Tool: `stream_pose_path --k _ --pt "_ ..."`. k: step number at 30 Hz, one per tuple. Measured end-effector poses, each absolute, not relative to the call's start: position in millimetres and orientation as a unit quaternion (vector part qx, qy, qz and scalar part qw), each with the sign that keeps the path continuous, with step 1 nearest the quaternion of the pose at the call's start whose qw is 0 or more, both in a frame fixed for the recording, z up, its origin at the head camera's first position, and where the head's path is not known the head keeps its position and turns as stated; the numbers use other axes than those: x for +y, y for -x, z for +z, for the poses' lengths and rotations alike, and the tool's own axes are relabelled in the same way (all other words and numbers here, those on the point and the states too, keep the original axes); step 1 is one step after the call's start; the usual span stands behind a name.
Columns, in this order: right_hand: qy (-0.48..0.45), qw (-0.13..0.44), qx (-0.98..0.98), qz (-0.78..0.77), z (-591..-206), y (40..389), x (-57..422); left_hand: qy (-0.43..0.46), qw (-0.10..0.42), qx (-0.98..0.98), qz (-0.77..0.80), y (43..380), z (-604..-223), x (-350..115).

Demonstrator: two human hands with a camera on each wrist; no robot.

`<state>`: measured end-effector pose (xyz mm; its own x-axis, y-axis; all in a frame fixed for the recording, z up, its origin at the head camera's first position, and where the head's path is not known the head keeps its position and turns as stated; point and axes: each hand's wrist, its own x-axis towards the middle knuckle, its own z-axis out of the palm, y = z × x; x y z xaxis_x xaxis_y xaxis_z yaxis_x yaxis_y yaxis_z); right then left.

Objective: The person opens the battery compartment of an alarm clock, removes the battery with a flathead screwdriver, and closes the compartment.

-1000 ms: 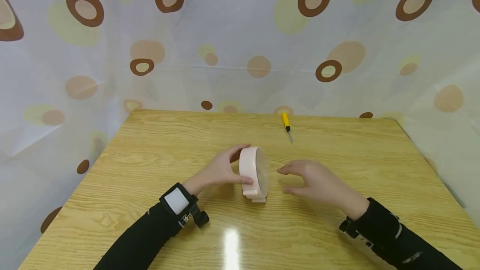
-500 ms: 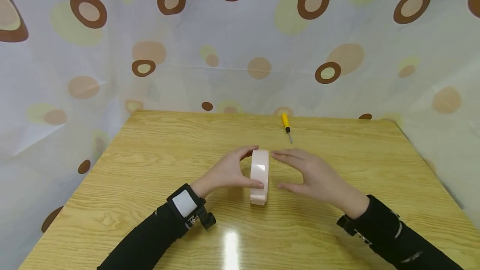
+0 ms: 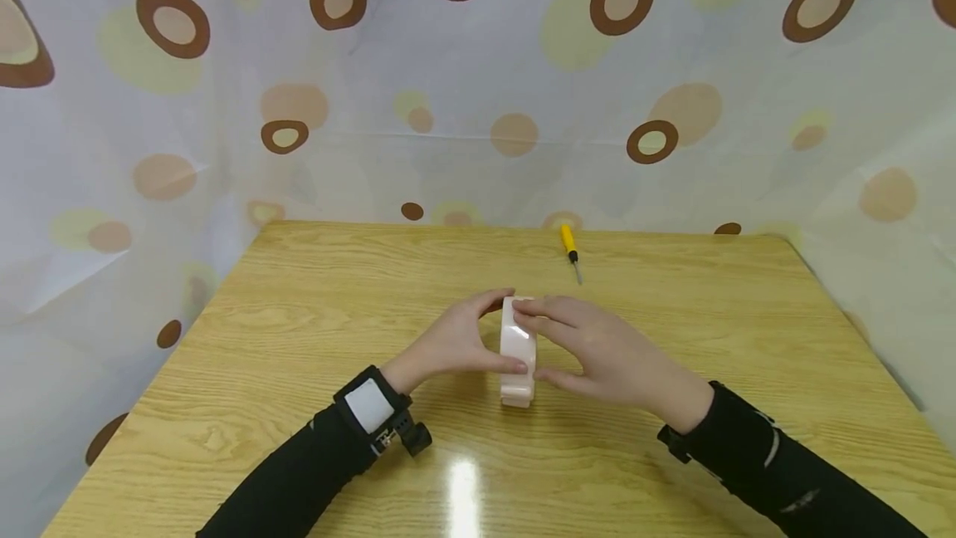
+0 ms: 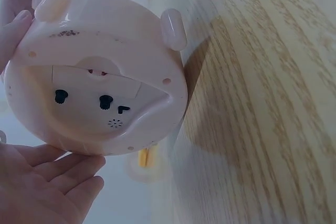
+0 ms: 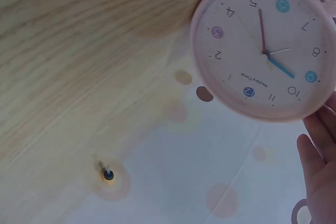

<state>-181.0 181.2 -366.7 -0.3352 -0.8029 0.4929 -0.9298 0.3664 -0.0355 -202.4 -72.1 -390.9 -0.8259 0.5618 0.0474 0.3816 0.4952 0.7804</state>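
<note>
A round pale pink alarm clock stands on edge at the middle of the table. My left hand holds it from the left, thumb on the near side and fingers on the far side. In the left wrist view its back shows, with dark knobs and two short feet. The right wrist view gives its numbered dial. My right hand is at the clock's right side, its fairly straight fingers over the upper rim and its thumb near the face edge. How firmly they touch cannot be told.
A yellow-handled screwdriver lies toward the table's back edge. The wood-grain table meets a white cloth backdrop with brown and beige circles. Both wrists wear black bands with small cameras.
The left hand has shifted the clock slightly right and turned it, so its rim, not its face, shows from above. My right hand has moved left until its fingers overlap the clock.
</note>
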Motion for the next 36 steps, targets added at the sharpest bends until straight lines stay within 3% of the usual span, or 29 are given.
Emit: stream_pose_path --k 10,24,36 --pt "-0.519 0.197 -0.813 0.177 -369.1 182.7 182.1 -0.283 0.114 0.853 0.424 202.7 -391.2 -70.3" --pt "-0.499 0.196 -0.823 0.188 -366.9 182.3 185.7 -0.314 0.232 0.828 0.403 210.8 -418.1 -86.1" --pt "-0.488 0.204 -0.827 0.189 -369.9 180.9 190.6 -0.284 0.220 0.829 0.429 208.7 -428.1 -69.0"
